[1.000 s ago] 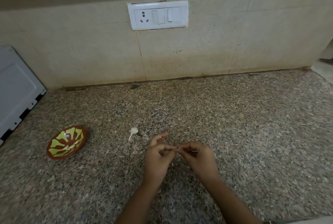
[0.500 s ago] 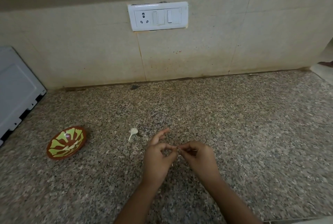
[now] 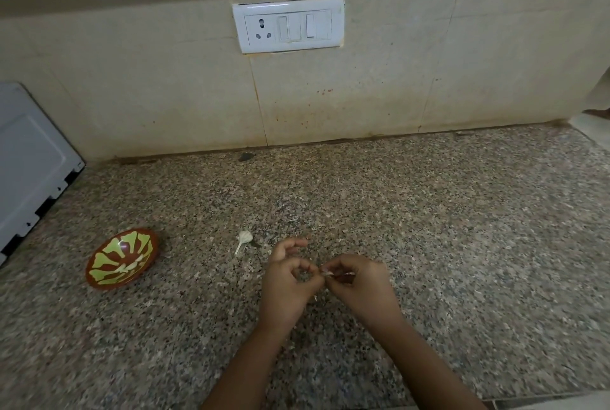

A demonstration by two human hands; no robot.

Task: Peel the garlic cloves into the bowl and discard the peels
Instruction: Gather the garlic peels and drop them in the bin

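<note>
My left hand (image 3: 287,284) and right hand (image 3: 361,285) meet just above the counter (image 3: 445,244), fingertips touching. Each pinches the same small garlic clove (image 3: 327,272) between thumb and forefinger, and the left hand's other fingers are lifted clear. The clove is mostly hidden by my fingers, so I can't tell how much skin is on it.

The bowl (image 3: 109,285) sits well off to my left, with a few pale pieces inside that I take for peeled cloves. A pale garlic scrap (image 3: 245,239) with a thin stalk lies on the counter between the bowl and my hands.

The clove is tiny, and I think it could be slick. If I squeeze too hard while pulling the skin, it could shoot out and vanish against this speckled stone. The papery skin may cling to my fingers and ride into the bowl with the clove. Flakes dropped on the counter would be easy to miss when I clear up. The bowl is also far enough away that I could fumble the carry.
</note>
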